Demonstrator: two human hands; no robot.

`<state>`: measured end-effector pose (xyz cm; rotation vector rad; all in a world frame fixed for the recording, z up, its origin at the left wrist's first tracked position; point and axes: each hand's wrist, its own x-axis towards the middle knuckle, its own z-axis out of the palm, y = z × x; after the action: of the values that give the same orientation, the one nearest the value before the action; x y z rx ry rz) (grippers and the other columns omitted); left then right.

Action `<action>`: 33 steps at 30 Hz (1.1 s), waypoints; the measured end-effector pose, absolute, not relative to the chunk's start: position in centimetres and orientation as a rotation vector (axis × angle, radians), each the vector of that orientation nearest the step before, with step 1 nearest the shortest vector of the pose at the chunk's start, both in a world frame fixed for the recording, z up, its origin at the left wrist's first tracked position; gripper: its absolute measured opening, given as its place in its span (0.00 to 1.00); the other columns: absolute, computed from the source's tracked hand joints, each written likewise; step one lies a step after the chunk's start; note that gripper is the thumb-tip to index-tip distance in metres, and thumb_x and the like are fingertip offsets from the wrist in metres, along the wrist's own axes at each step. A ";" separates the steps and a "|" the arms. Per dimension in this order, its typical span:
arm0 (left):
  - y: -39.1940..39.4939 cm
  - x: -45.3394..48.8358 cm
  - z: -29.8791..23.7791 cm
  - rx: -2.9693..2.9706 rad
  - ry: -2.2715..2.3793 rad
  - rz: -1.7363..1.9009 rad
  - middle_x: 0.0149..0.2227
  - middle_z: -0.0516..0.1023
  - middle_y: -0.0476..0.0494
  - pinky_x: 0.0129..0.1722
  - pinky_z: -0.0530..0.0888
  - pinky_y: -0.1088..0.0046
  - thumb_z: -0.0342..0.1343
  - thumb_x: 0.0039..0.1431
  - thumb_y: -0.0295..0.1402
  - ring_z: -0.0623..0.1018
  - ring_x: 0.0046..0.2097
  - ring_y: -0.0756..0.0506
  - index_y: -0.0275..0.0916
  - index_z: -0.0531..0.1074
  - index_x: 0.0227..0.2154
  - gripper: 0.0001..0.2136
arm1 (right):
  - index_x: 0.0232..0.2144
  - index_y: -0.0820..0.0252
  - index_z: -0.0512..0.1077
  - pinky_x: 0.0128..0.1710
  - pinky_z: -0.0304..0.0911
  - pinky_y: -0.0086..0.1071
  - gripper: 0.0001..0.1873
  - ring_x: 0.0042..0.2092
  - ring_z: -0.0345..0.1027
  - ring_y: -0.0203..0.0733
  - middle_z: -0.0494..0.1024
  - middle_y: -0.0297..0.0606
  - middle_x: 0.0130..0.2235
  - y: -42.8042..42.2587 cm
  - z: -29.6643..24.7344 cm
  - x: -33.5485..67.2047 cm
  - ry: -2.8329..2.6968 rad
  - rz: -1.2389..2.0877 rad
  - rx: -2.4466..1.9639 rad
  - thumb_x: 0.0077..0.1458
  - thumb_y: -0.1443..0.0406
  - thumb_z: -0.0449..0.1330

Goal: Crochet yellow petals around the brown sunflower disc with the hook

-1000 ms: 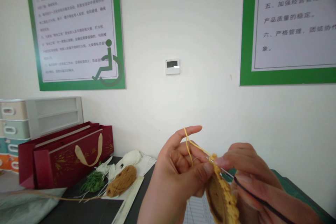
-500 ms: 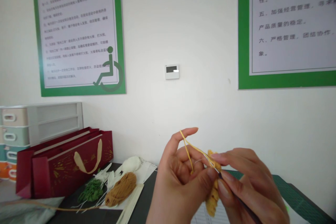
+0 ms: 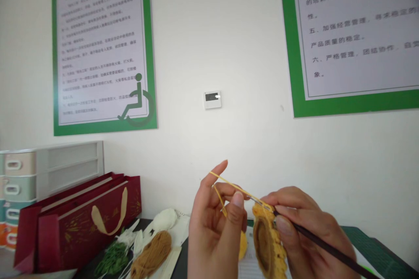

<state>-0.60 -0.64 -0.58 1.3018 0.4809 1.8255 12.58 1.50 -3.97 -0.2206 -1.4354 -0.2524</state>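
The left hand (image 3: pixel 214 222) is up, with its palm turned in and its fingers apart. A thin yellow yarn (image 3: pixel 237 188) lies over the tip of its pointer finger, and I cannot tell if any other finger pinches it. The right hand (image 3: pixel 309 222) has its fingers closed around a crochet hook (image 3: pixel 327 248) with a dark handle. The hook runs from the low right up to the left, and its thin tip reaches the top edge of a round crocheted piece (image 3: pixel 266 244).

The piece is yellow at the rim and brown in the middle. It stands on its edge between the 2 hands, and its long side runs up and down with a small tilt. It sits right up against the right hand, so that hand is nearer. The yarn goes across from the left pointer finger to the hook tip.

Past the hands lies a green cutting mat (image 3: pixel 369 248). To the left are a brown yarn bundle (image 3: pixel 151 255), a white yarn ball (image 3: pixel 165 220), and green leaf bits (image 3: pixel 113 259). Further left stand a red gift bag (image 3: pixel 81 226) and plastic drawers (image 3: pixel 18 187). Up on the white wall are 2 green-edged posters (image 3: pixel 98 52) and a small wall panel (image 3: pixel 212 100).
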 end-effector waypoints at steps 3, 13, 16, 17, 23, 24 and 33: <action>-0.4 -0.6 -0.4 1.230 0.484 1.837 0.30 0.77 0.50 0.26 0.70 0.78 0.68 0.59 0.30 0.73 0.25 0.53 0.42 0.71 0.58 0.24 | 0.48 0.61 0.73 0.40 0.75 0.37 0.23 0.46 0.76 0.41 0.81 0.41 0.45 1.3 -4.0 12.5 -1.450 -0.273 -0.220 0.53 0.83 0.58; -0.2 -1.5 0.1 0.970 0.285 1.337 0.28 0.79 0.44 0.23 0.71 0.79 0.61 0.65 0.25 0.75 0.27 0.51 0.29 0.66 0.62 0.24 | 0.48 0.61 0.75 0.36 0.76 0.35 0.21 0.43 0.75 0.41 0.81 0.42 0.45 1.6 -4.8 12.3 -1.430 -0.211 -0.233 0.56 0.82 0.60; 0.2 -1.8 0.0 0.962 0.226 1.220 0.29 0.79 0.46 0.22 0.70 0.81 0.63 0.62 0.21 0.74 0.25 0.53 0.31 0.65 0.63 0.27 | 0.48 0.62 0.76 0.35 0.76 0.36 0.21 0.42 0.74 0.41 0.81 0.43 0.43 1.6 -4.9 12.4 -1.441 -0.188 -0.216 0.55 0.82 0.60; 0.4 -2.0 -0.1 0.967 0.208 1.177 0.29 0.79 0.46 0.22 0.69 0.82 0.65 0.60 0.21 0.75 0.25 0.53 0.32 0.65 0.63 0.28 | 0.48 0.62 0.76 0.35 0.76 0.36 0.21 0.42 0.74 0.41 0.81 0.42 0.43 1.6 -4.9 12.4 -1.440 -0.179 -0.208 0.55 0.82 0.60; 0.9 -1.7 -0.4 0.935 0.159 1.116 0.32 0.83 0.46 0.30 0.74 0.77 0.73 0.46 0.18 0.80 0.30 0.50 0.35 0.68 0.59 0.36 | 0.49 0.60 0.77 0.30 0.74 0.35 0.24 0.39 0.74 0.41 0.81 0.40 0.40 1.3 -4.8 11.8 -1.371 -0.189 -0.183 0.54 0.83 0.60; 0.8 -1.6 -0.4 0.941 0.169 1.141 0.33 0.83 0.46 0.32 0.75 0.75 0.74 0.45 0.18 0.81 0.31 0.49 0.36 0.69 0.58 0.36 | 0.49 0.59 0.77 0.30 0.74 0.35 0.24 0.38 0.74 0.41 0.81 0.40 0.40 1.3 -4.8 11.7 -1.351 -0.191 -0.185 0.53 0.83 0.60; 0.5 -0.3 -1.1 1.054 0.318 1.460 0.28 0.80 0.51 0.35 0.75 0.74 0.79 0.39 0.23 0.79 0.30 0.50 0.40 0.72 0.55 0.37 | 0.49 0.60 0.79 0.27 0.71 0.37 0.26 0.34 0.73 0.41 0.83 0.41 0.40 2.0 -5.1 10.5 -1.202 -0.317 -0.137 0.50 0.83 0.62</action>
<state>-0.27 0.53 -1.09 1.0542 0.3181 1.4598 10.54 1.99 -5.09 -0.1372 -1.2018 -0.3172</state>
